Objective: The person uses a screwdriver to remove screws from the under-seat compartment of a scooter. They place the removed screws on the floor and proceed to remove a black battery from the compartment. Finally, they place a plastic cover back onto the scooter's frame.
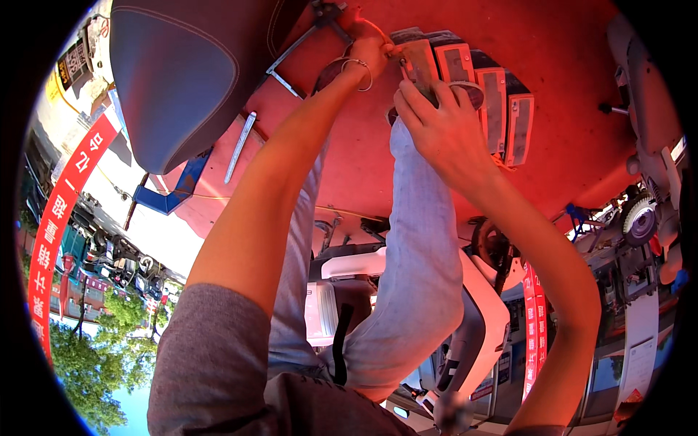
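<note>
My left hand [369, 55] is closed at the far end of a row of blocks, beside a loop of orange cord [374, 27] that runs into its fingers. Just to its right, my right hand [445, 127] has bent fingers pressed down at the nearest block [419, 64]. What those fingertips hold is hidden. Several block-shaped battery-like packs [493, 102] with pale edges and grey faces stand in a curved row on the red floor. A bit of orange cord [502, 161] shows at the row's near end.
A dark stitched scooter seat [174, 80] hangs close on the left. A silver metal bar [240, 147] lies on the red floor [574, 65] near a blue metal frame [174, 192]. A white scooter [480, 305] stands behind my legs; another vehicle [643, 109] is at far right.
</note>
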`<act>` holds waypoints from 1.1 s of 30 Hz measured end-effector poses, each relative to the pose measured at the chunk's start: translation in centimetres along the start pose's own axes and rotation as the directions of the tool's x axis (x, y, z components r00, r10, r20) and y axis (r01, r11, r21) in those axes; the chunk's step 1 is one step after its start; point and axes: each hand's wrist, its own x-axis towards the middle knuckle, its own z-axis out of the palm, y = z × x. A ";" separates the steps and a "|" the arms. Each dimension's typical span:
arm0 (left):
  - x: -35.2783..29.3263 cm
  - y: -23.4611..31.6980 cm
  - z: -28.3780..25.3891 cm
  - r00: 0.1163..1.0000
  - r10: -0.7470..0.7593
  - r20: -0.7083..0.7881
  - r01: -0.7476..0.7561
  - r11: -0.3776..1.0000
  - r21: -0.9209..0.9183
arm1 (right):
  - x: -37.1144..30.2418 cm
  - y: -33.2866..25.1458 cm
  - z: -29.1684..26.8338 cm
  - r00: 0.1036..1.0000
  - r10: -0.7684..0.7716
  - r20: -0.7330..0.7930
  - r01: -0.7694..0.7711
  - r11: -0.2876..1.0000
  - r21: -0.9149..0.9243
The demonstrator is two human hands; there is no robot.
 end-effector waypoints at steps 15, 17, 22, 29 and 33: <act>-0.5 1.8 -0.7 0.996 0.058 0.072 -0.065 0.993 0.096 | 0.3 0.5 0.1 0.991 0.132 -0.032 -0.131 0.990 0.048; -1.0 2.8 -1.0 0.995 0.039 0.094 -0.049 0.993 0.108 | 0.1 -0.6 -0.7 0.953 0.294 0.068 -0.301 0.947 0.114; -1.1 2.1 -0.6 0.994 0.029 0.104 -0.048 0.981 0.186 | -0.9 0.1 0.6 0.988 0.122 -0.095 -0.125 0.992 -0.024; -0.9 2.5 -0.8 0.989 0.069 0.128 -0.098 0.966 0.238 | -1.9 -1.6 0.5 0.984 0.177 -0.006 -0.177 0.984 -0.002; -0.2 2.5 -0.9 0.985 0.132 0.110 -0.153 0.966 0.208 | -2.0 -2.9 1.0 0.922 0.386 0.037 -0.385 0.922 -0.040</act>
